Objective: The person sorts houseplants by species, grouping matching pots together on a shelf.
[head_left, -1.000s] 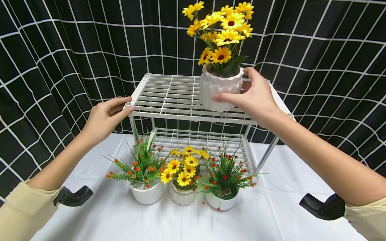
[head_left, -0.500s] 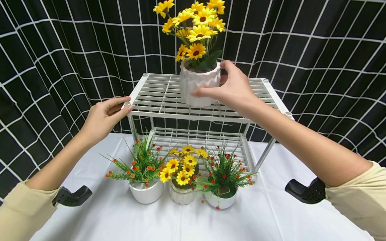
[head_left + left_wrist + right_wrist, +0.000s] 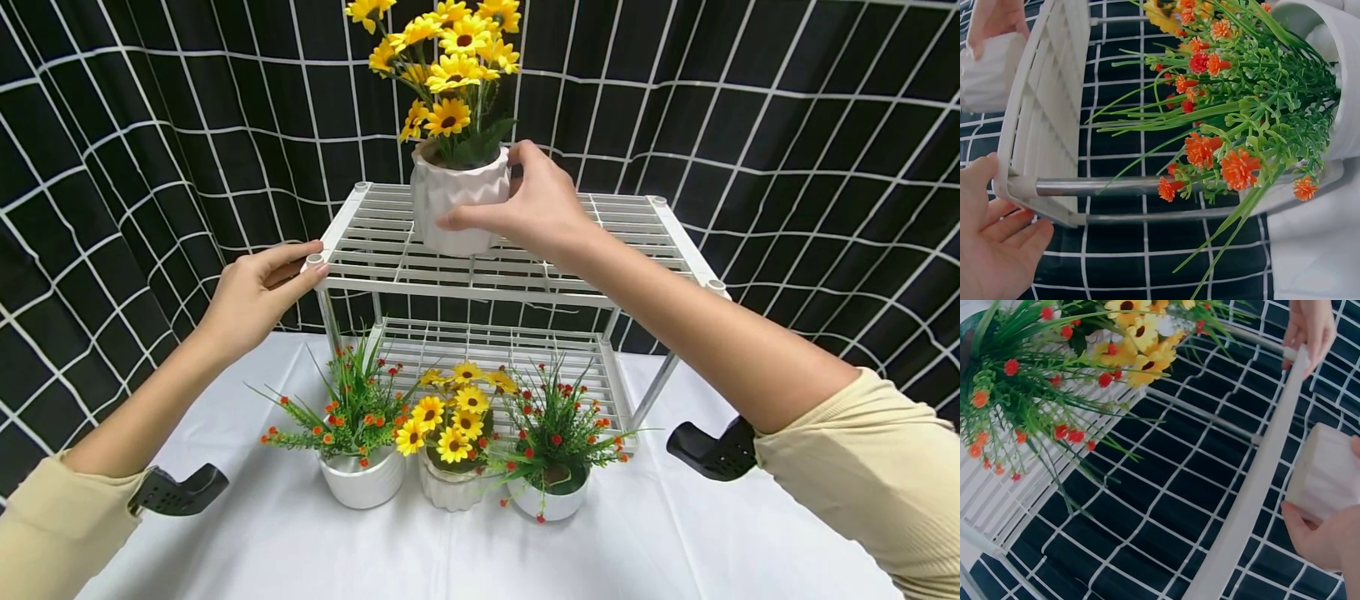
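Note:
My right hand grips a white ridged flowerpot of yellow daisy-like flowers, thumb in front and fingers behind. The pot is upright over the left-middle part of the top tier of a white two-tier wire shelf; in the right wrist view a gap shows between the pot and the shelf edge. My left hand holds the top tier's front left corner between thumb and fingers. In the left wrist view, the left thumb and curled fingers lie around that corner.
Three potted plants stand on the white tablecloth before the lower tier: an orange-flowered one at left, a yellow-flowered one in the middle, a red-flowered one at right. A black curtain with white grid lines hangs behind.
My right hand has carried the pot of yellow flowers leftward and slightly up in the head view, from the shelf's right half to left of its middle. The left hand has stayed at the corner.

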The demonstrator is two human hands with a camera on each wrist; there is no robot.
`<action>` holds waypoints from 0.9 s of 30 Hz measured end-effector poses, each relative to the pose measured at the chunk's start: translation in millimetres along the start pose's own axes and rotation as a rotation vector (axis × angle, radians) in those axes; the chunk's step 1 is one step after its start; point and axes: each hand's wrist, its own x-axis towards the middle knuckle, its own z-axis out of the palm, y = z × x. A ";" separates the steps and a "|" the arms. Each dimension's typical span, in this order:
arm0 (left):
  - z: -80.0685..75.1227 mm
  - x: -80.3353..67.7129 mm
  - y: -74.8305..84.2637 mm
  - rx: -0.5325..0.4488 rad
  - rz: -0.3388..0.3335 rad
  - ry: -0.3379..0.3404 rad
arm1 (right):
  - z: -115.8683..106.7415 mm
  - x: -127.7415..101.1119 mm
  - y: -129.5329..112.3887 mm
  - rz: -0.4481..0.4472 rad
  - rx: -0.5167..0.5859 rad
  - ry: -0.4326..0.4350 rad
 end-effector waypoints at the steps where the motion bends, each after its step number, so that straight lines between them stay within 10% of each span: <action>1: 0.1 0.1 0.0 -0.001 0.000 0.001 | 1.5 1.8 0.1 0.000 -0.001 0.001; 27: 1.6 -0.1 -1.5 -0.002 0.000 0.006 | 50.4 17.7 6.9 -0.044 0.081 -0.006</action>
